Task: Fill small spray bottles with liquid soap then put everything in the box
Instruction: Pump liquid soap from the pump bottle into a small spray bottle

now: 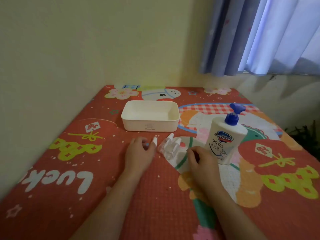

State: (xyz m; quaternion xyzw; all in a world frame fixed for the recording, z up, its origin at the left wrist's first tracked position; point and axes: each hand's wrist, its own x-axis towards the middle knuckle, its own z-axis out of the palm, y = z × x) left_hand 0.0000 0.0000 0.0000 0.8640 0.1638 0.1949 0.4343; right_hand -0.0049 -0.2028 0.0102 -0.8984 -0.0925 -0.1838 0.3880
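Note:
A white soap bottle (pixel 223 139) with a blue pump stands upright at the right of the mat. Two small clear spray bottles (pixel 168 146) with white caps lie side by side in the middle. A third small spray bottle (pixel 154 141) pokes its white cap out of my left hand (pixel 138 152), whose fingers curl round it. My right hand (pixel 201 161) rests on the mat between the lying bottles and the soap bottle, with its fingers loosely curled and nothing seen in it. The white box (pixel 150 126) stands behind the bottles with nothing inside.
Everything sits on a red cartoon-patterned mat (pixel 86 170). A cream wall runs along its left and far sides. A blue curtain (pixel 259 35) hangs at the back right, and the mat's right edge drops off near dark leaves (pixel 304 134).

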